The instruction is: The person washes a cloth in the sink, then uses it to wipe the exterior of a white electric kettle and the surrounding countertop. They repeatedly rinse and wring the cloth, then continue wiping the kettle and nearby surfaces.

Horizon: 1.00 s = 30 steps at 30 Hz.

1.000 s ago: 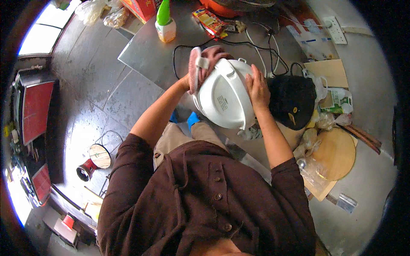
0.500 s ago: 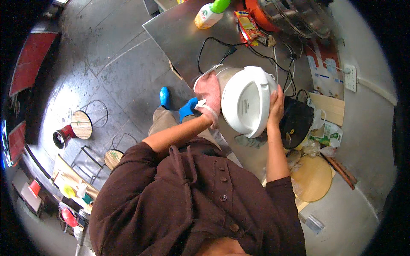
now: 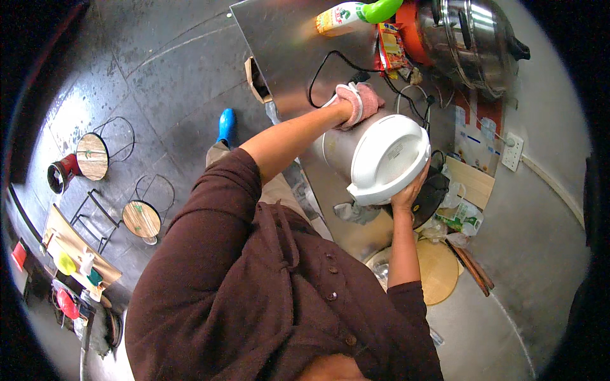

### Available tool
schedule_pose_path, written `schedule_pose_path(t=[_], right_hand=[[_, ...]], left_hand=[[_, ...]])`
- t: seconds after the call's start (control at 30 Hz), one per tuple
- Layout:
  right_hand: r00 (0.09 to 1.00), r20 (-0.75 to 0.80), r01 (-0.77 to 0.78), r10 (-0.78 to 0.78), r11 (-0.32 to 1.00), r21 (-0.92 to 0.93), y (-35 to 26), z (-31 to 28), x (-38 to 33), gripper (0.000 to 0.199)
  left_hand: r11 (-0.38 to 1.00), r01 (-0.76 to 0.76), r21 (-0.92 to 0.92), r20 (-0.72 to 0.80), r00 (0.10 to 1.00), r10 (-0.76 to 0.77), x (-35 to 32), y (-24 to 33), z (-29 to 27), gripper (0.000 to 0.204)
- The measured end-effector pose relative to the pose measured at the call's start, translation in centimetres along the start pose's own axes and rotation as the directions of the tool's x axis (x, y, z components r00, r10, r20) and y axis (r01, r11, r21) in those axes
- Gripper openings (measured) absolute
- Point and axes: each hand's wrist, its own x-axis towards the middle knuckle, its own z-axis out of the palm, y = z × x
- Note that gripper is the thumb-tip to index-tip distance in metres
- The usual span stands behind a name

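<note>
A rice cooker (image 3: pixel 351 147) with a silvery body and a white lid (image 3: pixel 389 162) is tilted over the metal table, its lid facing me and to the right. My right hand (image 3: pixel 410 190) grips the lid's near right edge, its fingers partly hidden behind it. My left hand, wrapped in a pink cloth (image 3: pixel 361 105) with white trim, presses on the far side of the cooker's body. The cloth hides most of the left hand's fingers. A black power cord (image 3: pixel 316 81) lies on the table beyond the cloth.
A white spray bottle with a green top (image 3: pixel 343 18), a red packet (image 3: pixel 389 47) and a large steel pot (image 3: pixel 473 41) stand beyond. A black bag (image 3: pixel 432 198), a round wooden board (image 3: pixel 438 273) and a grey cloth (image 3: pixel 356 213) lie nearer. Stools (image 3: pixel 93 157) stand on the floor left.
My left hand has moved the pink cloth from the left side of the rice cooker to its far side. The cooker has tilted and turned, with my right hand lower on the lid.
</note>
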Motion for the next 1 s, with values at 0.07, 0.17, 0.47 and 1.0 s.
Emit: schedule_pose_path(t=[0.07,0.17,0.47,1.0], right_hand=[[1.000,-0.002,0.019,-0.019,1.000,-0.010,-0.2,0.0,0.0,0.069],[1.000,-0.016,0.026,-0.027,1.000,-0.008,0.1,0.3,-0.1,0.069],[1.000,0.003,-0.019,0.019,0.997,0.079,-0.5,0.2,0.5,0.059],[0.992,0.015,-0.126,0.126,0.991,0.052,-0.3,0.0,0.5,0.069]], left_hand=[[0.996,-0.013,0.093,-0.084,0.996,0.021,-1.0,-0.1,0.0,0.025],[0.988,-0.043,0.151,-0.104,0.993,0.059,-2.1,-0.4,-0.3,0.022],[0.967,0.003,0.256,-0.358,0.929,0.092,-7.7,0.9,-0.8,0.028],[0.879,-0.305,-0.367,-0.502,0.860,0.089,-9.6,2.7,4.7,0.046]])
